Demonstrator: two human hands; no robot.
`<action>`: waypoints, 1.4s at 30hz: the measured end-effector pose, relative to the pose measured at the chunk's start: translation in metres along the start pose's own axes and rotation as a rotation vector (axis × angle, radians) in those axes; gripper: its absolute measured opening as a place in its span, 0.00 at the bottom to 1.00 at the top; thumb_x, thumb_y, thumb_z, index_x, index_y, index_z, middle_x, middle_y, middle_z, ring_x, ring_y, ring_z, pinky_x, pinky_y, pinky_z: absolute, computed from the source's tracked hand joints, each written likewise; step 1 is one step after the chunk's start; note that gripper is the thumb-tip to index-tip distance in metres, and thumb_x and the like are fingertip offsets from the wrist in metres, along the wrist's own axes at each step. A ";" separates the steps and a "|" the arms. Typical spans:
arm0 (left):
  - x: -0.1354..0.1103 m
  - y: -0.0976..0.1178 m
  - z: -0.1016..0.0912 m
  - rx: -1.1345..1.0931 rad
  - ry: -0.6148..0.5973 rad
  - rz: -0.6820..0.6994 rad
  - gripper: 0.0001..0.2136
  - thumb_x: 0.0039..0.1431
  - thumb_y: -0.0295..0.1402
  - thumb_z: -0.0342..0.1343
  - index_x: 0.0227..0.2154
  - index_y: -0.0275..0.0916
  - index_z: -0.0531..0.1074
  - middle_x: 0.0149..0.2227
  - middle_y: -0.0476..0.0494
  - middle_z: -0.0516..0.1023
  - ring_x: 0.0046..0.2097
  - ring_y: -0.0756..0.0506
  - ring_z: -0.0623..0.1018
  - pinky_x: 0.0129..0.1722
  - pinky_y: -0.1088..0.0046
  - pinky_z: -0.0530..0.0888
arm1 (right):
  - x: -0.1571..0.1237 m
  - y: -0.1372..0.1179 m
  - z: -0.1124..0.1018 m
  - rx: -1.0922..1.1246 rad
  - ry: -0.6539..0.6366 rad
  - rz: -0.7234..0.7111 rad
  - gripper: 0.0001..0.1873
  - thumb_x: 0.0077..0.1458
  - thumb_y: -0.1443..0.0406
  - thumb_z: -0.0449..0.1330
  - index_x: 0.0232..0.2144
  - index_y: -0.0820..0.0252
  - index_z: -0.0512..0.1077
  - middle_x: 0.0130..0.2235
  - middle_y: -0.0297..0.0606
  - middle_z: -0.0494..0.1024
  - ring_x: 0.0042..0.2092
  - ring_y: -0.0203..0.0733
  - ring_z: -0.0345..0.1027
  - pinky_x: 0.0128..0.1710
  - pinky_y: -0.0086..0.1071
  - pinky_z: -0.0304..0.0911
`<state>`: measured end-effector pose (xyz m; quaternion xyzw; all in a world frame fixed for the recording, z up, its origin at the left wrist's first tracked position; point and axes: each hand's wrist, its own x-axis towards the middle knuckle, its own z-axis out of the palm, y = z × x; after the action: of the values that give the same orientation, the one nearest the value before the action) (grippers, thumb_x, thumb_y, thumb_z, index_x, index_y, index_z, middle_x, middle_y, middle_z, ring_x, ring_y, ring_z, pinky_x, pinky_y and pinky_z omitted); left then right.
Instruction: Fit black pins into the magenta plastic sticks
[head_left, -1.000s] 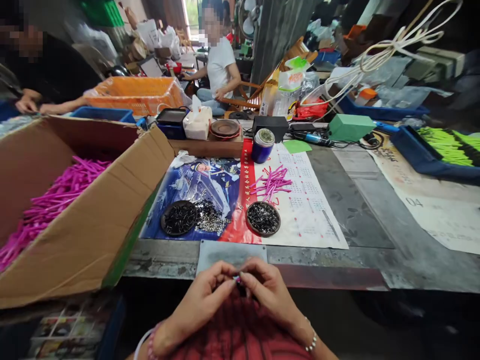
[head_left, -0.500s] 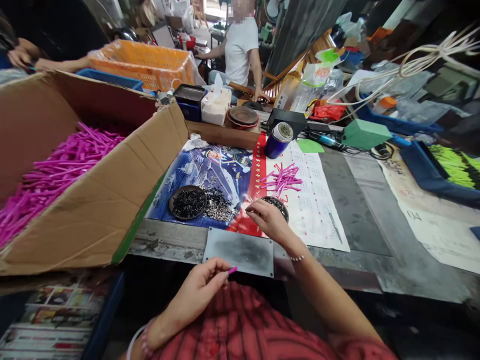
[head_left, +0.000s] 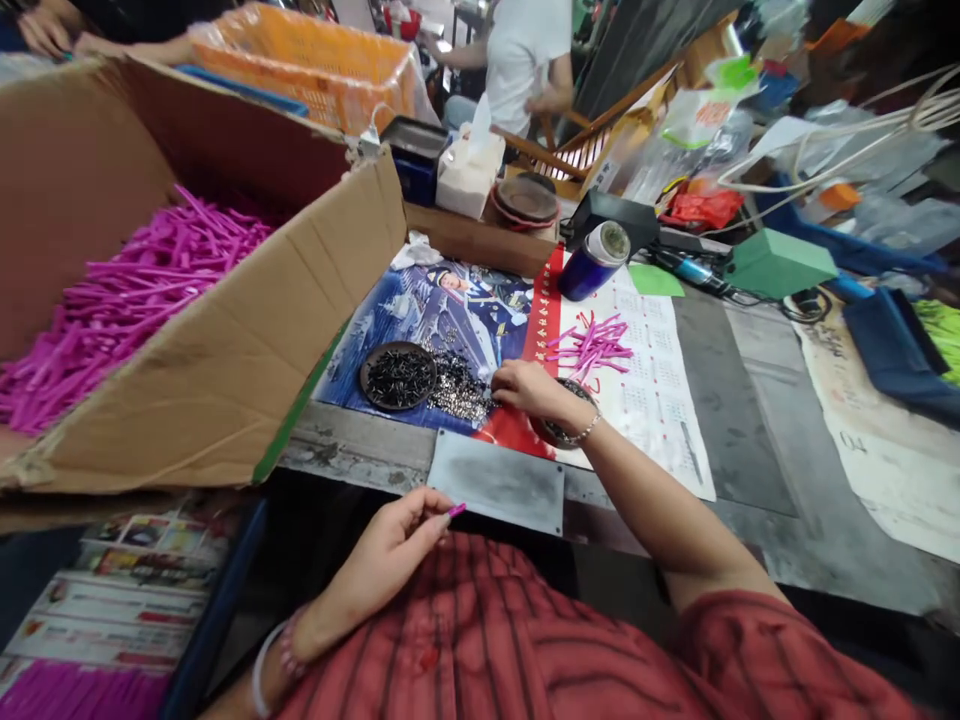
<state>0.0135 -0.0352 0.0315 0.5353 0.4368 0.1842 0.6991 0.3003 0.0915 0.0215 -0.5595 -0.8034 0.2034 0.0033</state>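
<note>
My left hand (head_left: pixel 405 540) is closed in a pinch near the bench's front edge. A short tip of a magenta plastic stick (head_left: pixel 457 509) pokes out of it; the rest is hidden by the fingers. My right hand (head_left: pixel 531 388) reaches over the calendar sheet, fingertips pressed together at the right edge of a pile of small shiny metal pieces (head_left: pixel 459 400). Whatever those fingertips hold is too small to tell. Left of the pile sits a round dish (head_left: pixel 397 376) of small black parts. Under my right wrist another dish (head_left: pixel 559 432) is partly covered. Loose magenta sticks (head_left: pixel 594 345) lie beyond.
A large cardboard box (head_left: pixel 322 330) full of magenta sticks stands at left. A metal plate (head_left: pixel 496 482) lies at the front edge. Behind are a blue can (head_left: pixel 589 268), a tissue pack (head_left: pixel 471 172) and an orange crate (head_left: pixel 307 65). Two other people are across the bench.
My right hand has moved left to the metal pieces, its fingers now drawn together. The left hand keeps its pinch on the magenta stick. The view has shifted.
</note>
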 end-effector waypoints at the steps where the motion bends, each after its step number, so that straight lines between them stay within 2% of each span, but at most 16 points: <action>1: 0.000 0.001 0.000 0.018 -0.005 0.010 0.11 0.65 0.38 0.54 0.40 0.35 0.74 0.30 0.48 0.75 0.32 0.50 0.73 0.32 0.76 0.69 | 0.000 0.000 0.000 -0.004 -0.011 0.010 0.03 0.59 0.70 0.62 0.33 0.61 0.77 0.36 0.41 0.76 0.37 0.42 0.68 0.36 0.31 0.57; 8: 0.001 0.007 0.005 0.120 -0.037 0.106 0.09 0.65 0.34 0.53 0.41 0.36 0.75 0.35 0.47 0.79 0.34 0.50 0.76 0.34 0.77 0.71 | -0.002 0.002 0.005 -0.007 -0.045 0.058 0.05 0.58 0.69 0.59 0.33 0.62 0.75 0.36 0.42 0.76 0.36 0.42 0.66 0.36 0.33 0.57; 13: 0.001 0.006 0.008 0.222 -0.015 0.170 0.08 0.66 0.32 0.53 0.40 0.37 0.76 0.35 0.48 0.81 0.36 0.49 0.78 0.36 0.76 0.72 | -0.007 -0.004 0.010 0.032 0.044 0.101 0.06 0.54 0.72 0.58 0.34 0.61 0.74 0.31 0.37 0.76 0.32 0.40 0.66 0.32 0.32 0.56; 17: 0.002 0.006 0.006 0.395 0.018 0.303 0.07 0.67 0.29 0.53 0.41 0.37 0.75 0.36 0.47 0.81 0.38 0.49 0.79 0.39 0.75 0.73 | -0.013 -0.010 0.012 0.108 0.121 0.100 0.08 0.54 0.74 0.58 0.35 0.61 0.74 0.31 0.36 0.77 0.31 0.39 0.68 0.33 0.33 0.58; 21: 0.005 0.007 0.003 0.563 0.028 0.461 0.06 0.68 0.28 0.52 0.41 0.36 0.74 0.36 0.45 0.80 0.38 0.48 0.79 0.40 0.74 0.73 | -0.040 -0.030 0.009 0.301 0.284 -0.009 0.06 0.58 0.71 0.60 0.38 0.61 0.75 0.36 0.39 0.80 0.36 0.41 0.72 0.37 0.34 0.63; 23: 0.007 0.009 0.003 0.634 0.022 0.520 0.06 0.68 0.28 0.52 0.41 0.35 0.74 0.35 0.44 0.79 0.38 0.47 0.79 0.39 0.73 0.73 | -0.062 -0.048 0.009 0.442 0.305 -0.082 0.04 0.62 0.69 0.60 0.38 0.60 0.75 0.38 0.39 0.81 0.38 0.41 0.73 0.39 0.34 0.65; 26: 0.010 0.012 0.003 0.702 -0.004 0.564 0.07 0.69 0.28 0.51 0.41 0.35 0.74 0.35 0.44 0.79 0.37 0.47 0.80 0.39 0.72 0.73 | -0.094 -0.074 0.013 0.650 0.229 -0.174 0.05 0.65 0.68 0.58 0.40 0.59 0.74 0.39 0.39 0.80 0.41 0.40 0.74 0.42 0.33 0.67; 29: 0.014 0.015 0.006 0.733 -0.059 0.576 0.07 0.69 0.28 0.50 0.40 0.35 0.74 0.35 0.44 0.80 0.36 0.46 0.80 0.37 0.72 0.73 | -0.115 -0.089 0.020 0.727 0.195 -0.188 0.05 0.67 0.68 0.56 0.42 0.59 0.73 0.39 0.40 0.79 0.42 0.41 0.73 0.43 0.35 0.68; 33: 0.017 0.021 0.010 0.741 -0.110 0.574 0.08 0.69 0.28 0.49 0.41 0.36 0.73 0.36 0.44 0.81 0.37 0.46 0.80 0.39 0.72 0.74 | -0.125 -0.091 0.022 0.731 0.156 -0.202 0.06 0.68 0.68 0.55 0.42 0.58 0.72 0.39 0.41 0.79 0.43 0.43 0.72 0.45 0.37 0.68; 37: 0.016 0.029 0.013 0.773 -0.124 0.575 0.09 0.69 0.29 0.48 0.39 0.37 0.74 0.34 0.45 0.80 0.34 0.47 0.79 0.36 0.73 0.73 | -0.129 -0.087 0.017 0.736 0.124 -0.257 0.07 0.68 0.67 0.55 0.43 0.59 0.73 0.39 0.41 0.80 0.42 0.43 0.72 0.46 0.38 0.69; 42: 0.014 0.031 0.014 0.799 -0.144 0.588 0.09 0.69 0.28 0.48 0.39 0.36 0.73 0.33 0.44 0.78 0.35 0.46 0.78 0.36 0.73 0.71 | -0.132 -0.087 0.014 0.658 0.090 -0.322 0.07 0.68 0.69 0.53 0.42 0.59 0.71 0.37 0.40 0.78 0.41 0.42 0.70 0.42 0.36 0.66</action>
<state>0.0391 -0.0216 0.0548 0.8730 0.2545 0.1542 0.3864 0.2685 -0.0568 0.0663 -0.4033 -0.7719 0.4228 0.2503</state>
